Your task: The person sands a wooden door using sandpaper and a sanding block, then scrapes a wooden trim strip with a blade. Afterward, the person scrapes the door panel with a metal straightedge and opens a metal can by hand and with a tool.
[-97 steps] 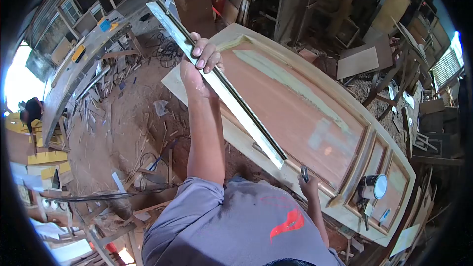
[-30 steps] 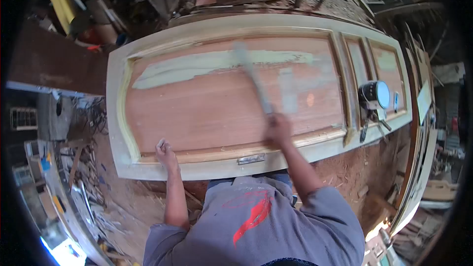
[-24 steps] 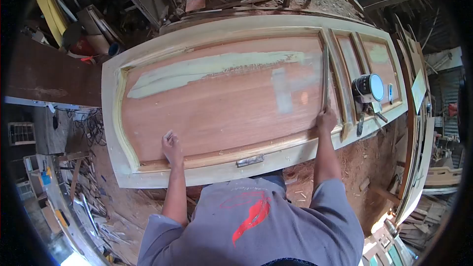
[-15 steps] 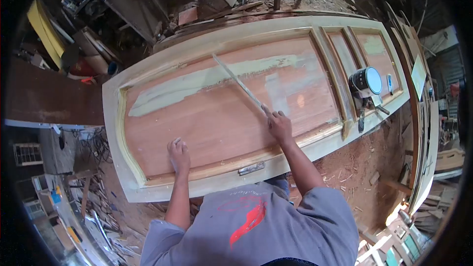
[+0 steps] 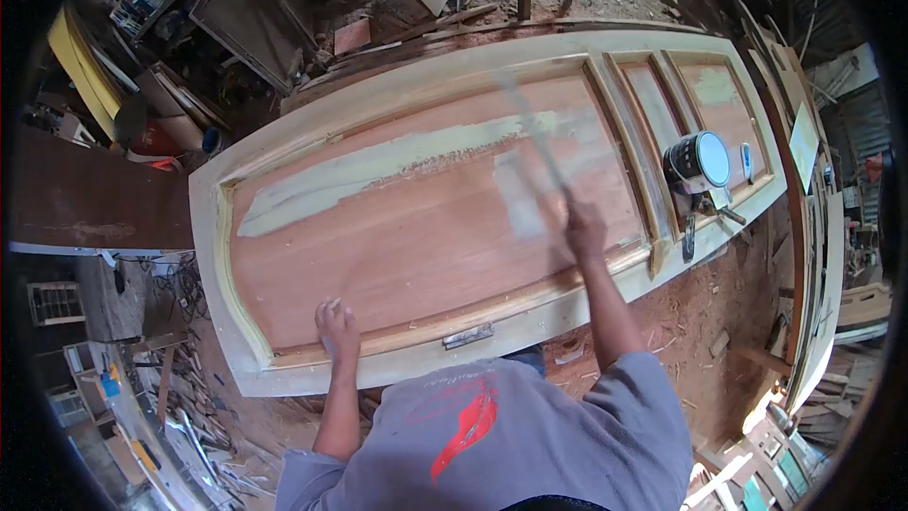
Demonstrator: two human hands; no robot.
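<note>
A wooden panelled door point(image 5: 340, 270) lies flat in front of me, with pale filler point(image 5: 378, 166) smeared across its large reddish panel. My right hand point(image 5: 585, 230) is closed round the near end of a long thin strip point(image 5: 544, 140), which reaches away over the panel. Motion smears the strip, so I cannot tell what kind it is or whether it touches the surface. My left hand point(image 5: 337, 326) rests on the door's near-left side, fingers loosely apart and holding nothing. A small metal piece point(image 5: 468, 336) lies on the door's near edge.
An open can point(image 5: 697, 163) stands on the right part of the door, beside a putty-stained tool point(image 5: 689, 237) and a small blue-and-white object point(image 5: 746, 162). Boards point(image 5: 811, 227) lean at the right. Wood scraps and shavings cover the floor.
My right hand has swung to the right with the strip, which now lies over the panel's right part. The left hand has shifted slightly down and left. The view has moved slightly.
</note>
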